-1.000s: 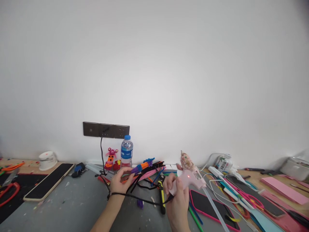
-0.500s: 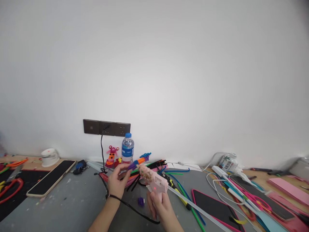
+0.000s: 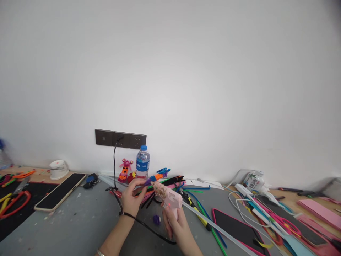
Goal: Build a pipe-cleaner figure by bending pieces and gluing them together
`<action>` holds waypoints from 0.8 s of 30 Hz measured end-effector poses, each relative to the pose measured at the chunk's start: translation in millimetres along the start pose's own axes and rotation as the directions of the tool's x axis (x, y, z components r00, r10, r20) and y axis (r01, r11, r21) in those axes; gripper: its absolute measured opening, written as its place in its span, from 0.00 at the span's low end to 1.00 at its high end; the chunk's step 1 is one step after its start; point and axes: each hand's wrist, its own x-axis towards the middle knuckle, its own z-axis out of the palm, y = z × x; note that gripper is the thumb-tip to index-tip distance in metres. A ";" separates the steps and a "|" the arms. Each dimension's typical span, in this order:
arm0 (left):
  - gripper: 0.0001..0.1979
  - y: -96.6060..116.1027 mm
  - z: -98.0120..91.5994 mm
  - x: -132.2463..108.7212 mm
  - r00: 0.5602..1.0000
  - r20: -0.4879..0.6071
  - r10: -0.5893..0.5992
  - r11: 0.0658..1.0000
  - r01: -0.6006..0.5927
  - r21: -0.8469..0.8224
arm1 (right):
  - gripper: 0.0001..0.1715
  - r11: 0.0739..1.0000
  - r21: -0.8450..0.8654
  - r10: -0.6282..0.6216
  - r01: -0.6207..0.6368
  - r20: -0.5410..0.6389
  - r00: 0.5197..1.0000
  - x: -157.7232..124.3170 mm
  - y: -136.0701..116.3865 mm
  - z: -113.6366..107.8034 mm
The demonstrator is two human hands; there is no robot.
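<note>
My right hand point(image 3: 176, 224) is wrapped round the handle of a pink hot glue gun point(image 3: 172, 200), with a long clear glue stick point(image 3: 213, 224) running out of its back. Crusted matter covers the gun's front end, which points left at a pipe-cleaner figure point(image 3: 159, 175) in purple, orange and blue. My left hand point(image 3: 133, 197) pinches the figure's purple end between thumb and fingers. The nozzle is close to that end; whether it touches, I cannot tell. A black cord point(image 3: 146, 227) passes across my left wrist. A small purple piece point(image 3: 156, 220) lies on the grey mat between my forearms.
Behind my hands stand a water bottle point(image 3: 143, 163) and a pink-orange figure point(image 3: 124, 171). Pipe cleaners point(image 3: 177, 180) lie beyond the gun, and yellow-black pliers point(image 3: 195, 209) to its right. A phone point(image 3: 60, 192) is at left, a pink-edged tablet point(image 3: 237, 229) and pink scissors point(image 3: 286, 224) at right.
The view has shifted slightly, so the background sits a little further right. The figure and the glue gun's nozzle remain close together, and both hands keep their hold.
</note>
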 end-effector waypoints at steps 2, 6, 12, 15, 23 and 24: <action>0.04 2.1 1.4 -0.1 1.000 -0.019 0.003 1.000 -0.003 -0.009 | 0.39 1.000 0.003 -0.014 0.014 -0.010 1.000 0.4 -0.5 0.6; 0.04 5.1 3.1 0.8 1.000 -0.014 0.014 1.000 -0.014 -0.004 | 0.36 1.000 -0.006 -0.028 0.028 -0.025 0.999 1.2 0.4 0.3; 0.04 7.1 1.6 1.3 0.999 0.000 0.041 0.999 -0.041 0.017 | 0.30 0.997 -0.058 -0.048 0.046 -0.027 0.999 4.7 -0.2 -5.2; 0.03 8.0 1.3 1.6 0.998 0.003 0.056 0.998 -0.056 0.035 | 0.32 0.993 -0.111 -0.030 0.032 0.021 0.999 6.5 -1.9 -9.2; 0.03 3.8 1.8 0.8 0.999 -0.010 0.031 1.000 -0.031 0.000 | 0.33 0.990 -0.130 -0.053 0.052 -0.001 0.999 4.2 -5.5 -7.5; 0.03 3.4 1.9 0.5 1.000 -0.010 0.019 1.000 -0.019 -0.007 | 0.33 0.992 -0.113 -0.063 0.060 -0.023 0.998 3.6 -4.6 -5.9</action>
